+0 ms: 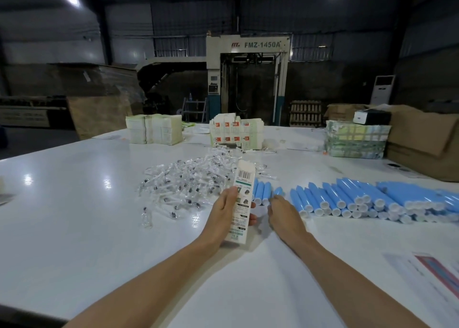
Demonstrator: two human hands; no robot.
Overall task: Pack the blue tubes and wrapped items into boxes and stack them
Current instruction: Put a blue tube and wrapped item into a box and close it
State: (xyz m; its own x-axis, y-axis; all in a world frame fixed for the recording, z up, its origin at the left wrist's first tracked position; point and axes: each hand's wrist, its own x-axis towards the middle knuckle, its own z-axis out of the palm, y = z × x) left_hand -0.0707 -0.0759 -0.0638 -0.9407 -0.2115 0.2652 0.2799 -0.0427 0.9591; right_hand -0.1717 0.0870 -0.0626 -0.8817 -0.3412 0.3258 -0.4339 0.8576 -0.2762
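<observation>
at the far left rear of the white desk stand two stacks of pale flat cartons. nearer and further right, a loose heap of clear wrapped items with dark ends spreads over the desk. behind the heap sits a stack of flat boxes with red marks.

the left hand holds a long white box above the desk, tilted with its barcode end up and away. its grip is clamped on the box: the thumb lies along the near edge and the fingertips show round the far side.

just right of the box lie three blue tubes side by side, white caps toward the camera. the right hand reaches forward with its fingertips at a single blue tube; i cannot tell whether its grip has closed on the tube.

further right, a long heap of blue tubes lies in rows, piled higher toward the right. behind it sit a taped bundle and a brown cardboard box. a printed sheet lies at the near right.
</observation>
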